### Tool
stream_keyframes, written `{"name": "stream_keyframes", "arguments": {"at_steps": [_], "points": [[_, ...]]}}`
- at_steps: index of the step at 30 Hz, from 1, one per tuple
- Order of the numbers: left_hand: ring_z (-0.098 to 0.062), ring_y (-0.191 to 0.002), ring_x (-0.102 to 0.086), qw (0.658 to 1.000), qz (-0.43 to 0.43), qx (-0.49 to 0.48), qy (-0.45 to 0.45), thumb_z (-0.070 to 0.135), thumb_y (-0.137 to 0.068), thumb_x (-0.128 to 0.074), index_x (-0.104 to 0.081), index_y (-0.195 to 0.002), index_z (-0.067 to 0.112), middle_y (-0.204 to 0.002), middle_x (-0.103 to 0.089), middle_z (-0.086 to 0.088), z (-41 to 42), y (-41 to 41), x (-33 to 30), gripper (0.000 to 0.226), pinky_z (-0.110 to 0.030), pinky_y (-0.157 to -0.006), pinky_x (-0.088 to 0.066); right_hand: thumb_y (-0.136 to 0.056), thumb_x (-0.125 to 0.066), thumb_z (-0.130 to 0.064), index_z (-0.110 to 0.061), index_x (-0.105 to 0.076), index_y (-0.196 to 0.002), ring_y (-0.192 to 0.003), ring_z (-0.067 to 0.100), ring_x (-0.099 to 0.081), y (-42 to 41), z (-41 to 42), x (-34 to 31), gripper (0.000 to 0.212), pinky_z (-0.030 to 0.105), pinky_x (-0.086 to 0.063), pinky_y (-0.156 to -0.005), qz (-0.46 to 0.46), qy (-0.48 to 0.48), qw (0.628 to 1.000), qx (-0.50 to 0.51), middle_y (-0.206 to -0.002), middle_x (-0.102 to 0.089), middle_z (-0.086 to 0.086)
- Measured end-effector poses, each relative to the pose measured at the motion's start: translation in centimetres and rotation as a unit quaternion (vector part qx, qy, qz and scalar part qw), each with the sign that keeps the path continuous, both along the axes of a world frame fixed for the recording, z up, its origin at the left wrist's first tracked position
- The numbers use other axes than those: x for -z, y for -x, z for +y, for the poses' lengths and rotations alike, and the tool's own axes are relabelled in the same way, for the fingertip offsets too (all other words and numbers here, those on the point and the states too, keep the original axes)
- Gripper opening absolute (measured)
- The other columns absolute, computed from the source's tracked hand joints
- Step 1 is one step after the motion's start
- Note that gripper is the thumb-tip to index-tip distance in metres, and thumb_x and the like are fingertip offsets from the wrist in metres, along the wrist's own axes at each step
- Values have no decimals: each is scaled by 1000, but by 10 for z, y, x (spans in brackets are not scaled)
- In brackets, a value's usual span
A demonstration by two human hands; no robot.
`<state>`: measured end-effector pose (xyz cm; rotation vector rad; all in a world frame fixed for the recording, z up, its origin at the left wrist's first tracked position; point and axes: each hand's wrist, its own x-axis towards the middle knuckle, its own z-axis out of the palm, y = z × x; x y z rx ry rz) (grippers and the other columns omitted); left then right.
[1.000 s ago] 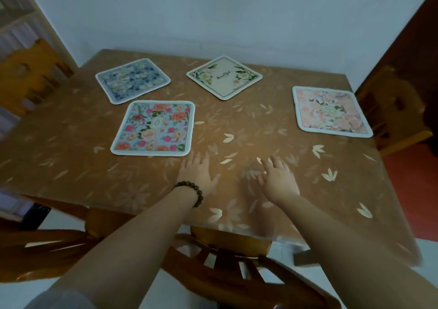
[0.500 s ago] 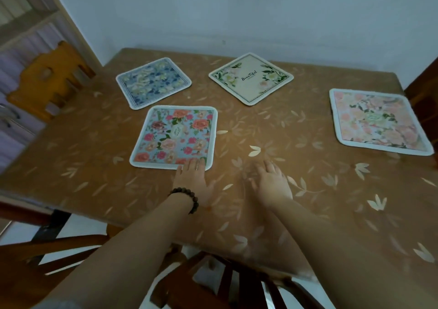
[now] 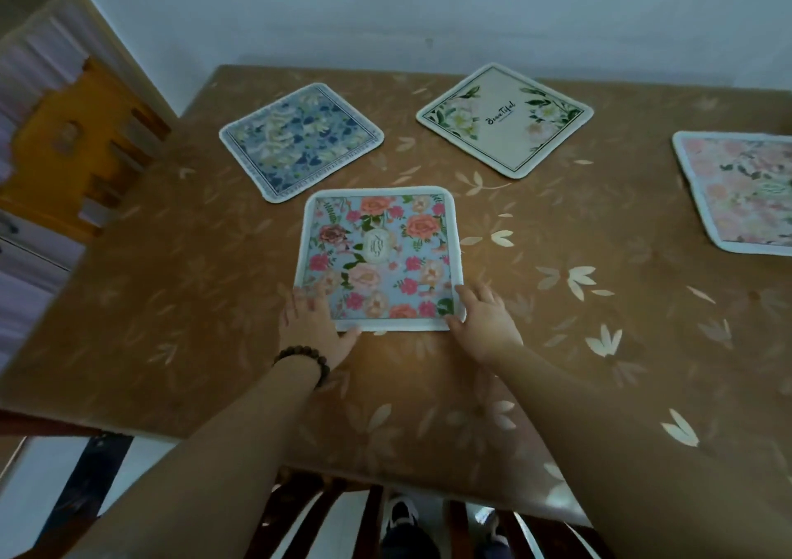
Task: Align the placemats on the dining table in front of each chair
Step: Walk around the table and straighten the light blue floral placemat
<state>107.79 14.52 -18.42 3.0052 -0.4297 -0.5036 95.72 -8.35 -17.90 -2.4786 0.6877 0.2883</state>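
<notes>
Both hands on pink-rose placemat (image 3: 379, 258) near corners: left hand (image 3: 309, 324) fingers flat, right hand (image 3: 484, 316) prob pinching edge. Slide w/ even pressure, square to table (image 3: 171, 301) near edge.

I have both arms stretched forward, left hand (image 3: 310, 328) and right hand (image 3: 484, 319) flat, fingers spread, palms down, well apart

The pink placemat (image 3: 745, 194) is cut off at the right edge; the yellow chair (image 3: 73, 151) is blurred.
</notes>
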Motion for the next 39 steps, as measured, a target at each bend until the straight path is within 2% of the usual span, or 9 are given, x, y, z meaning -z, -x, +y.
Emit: {"name": "stream_keyframes", "arguments": {"at_steps": [4, 7, 12, 15, 18, 21, 26, 33, 39], "points": [[-36, -145, 1, 993, 71, -92, 28, 74, -71, -58, 9, -150, 17, -157, 3, -22, 11, -18, 10, 119, -49, -117, -13, -93, -46, -46, -33, -18, -147, -145, 33, 1, -18, 14, 8, 63, 46, -16, -115, 46, -39, 998, 13, -159, -2, 12], [-37, -145, 3, 993, 74, -88, 27, 72, -72, -58, 8, -150, 13, -157, 2, -23, 8, -17, 17, 118, -48, -117, -16, -93, -48, -43, -32, -25, -145, -144, 35, 2, -25, 23, 11, 58, 47, -18, -114, 54, -85, 994, 49, -158, -3, 16], [-40, -139, -14, 993, 34, -93, 70, 58, -76, -67, -10, -150, 12, -152, -16, -22, 3, -17, 13, 104, -47, -113, -24, -91, -52, -37, -26, -37, -141, -136, 36, -20, -33, 29, 8, 53, 44, -29, -108, 21, -95, 989, 108, -149, -27, 14], [-39, -134, -24, 986, 33, -127, 100, 41, -81, -69, -14, -148, 9, -145, -28, -21, 7, -23, 6, 93, -45, -108, -33, -90, -55, -31, -20, -38, -139, -121, 35, -39, -34, 22, 6, 53, 40, -36, -99, 6, -93, 984, 151, -131, -45, 16], [-37, -124, -43, 977, 34, -155, 142, 21, -88, -64, -24, -143, 2, -137, -38, -22, 9, -25, 3, 70, -43, -97, -44, -90, -55, -22, -7, -45, -126, -99, 26, -53, -30, 17, 5, 40, 33, -45, -79, -17, -132, 968, 211, -117, -57, 14], [-36, -112, -52, 977, 10, -142, 159, 11, -93, -54, -45, -128, 1, -125, -49, -20, 9, -21, 2, 38, -43, -88, -49, -90, -48, -11, -7, -53, -114, -82, 19, -51, -24, 13, 5, 24, 28, -41, -68, -49, -140, 954, 260, -103, -60, 9], [-33, -109, -53, 976, -1, -95, 195, 7, -93, -54, -51, -121, 2, -118, -54, -18, 5, -7, -2, 29, -41, -90, -47, -88, -44, -6, -12, -55, -96, -66, 7, -51, -6, 5, -5, 15, 18, -35, -49, -88, -124, 949, 277, -77, -53, -7], [-30, -106, -54, 966, 37, -14, 255, 7, -92, -56, -55, -121, 5, -114, -56, -16, -46, 44, -11, 29, -42, -91, -48, -87, -46, -6, -16, -55, -94, -66, 2, -47, 69, -39, -23, 15, 16, -33, -49, -96, -84, 945, 301, -76, -52, -10], [-31, -106, -56, 963, 48, 31, 264, 13, -93, -57, -53, -124, 5, -118, -55, -14, -119, 124, -16, 32, -39, -87, -47, -86, -48, -7, -14, -59, -102, -69, 9, -56, 169, -100, -27, 21, 20, -40, -51, -100, -73, 933, 338, -92, -65, 4]]}}
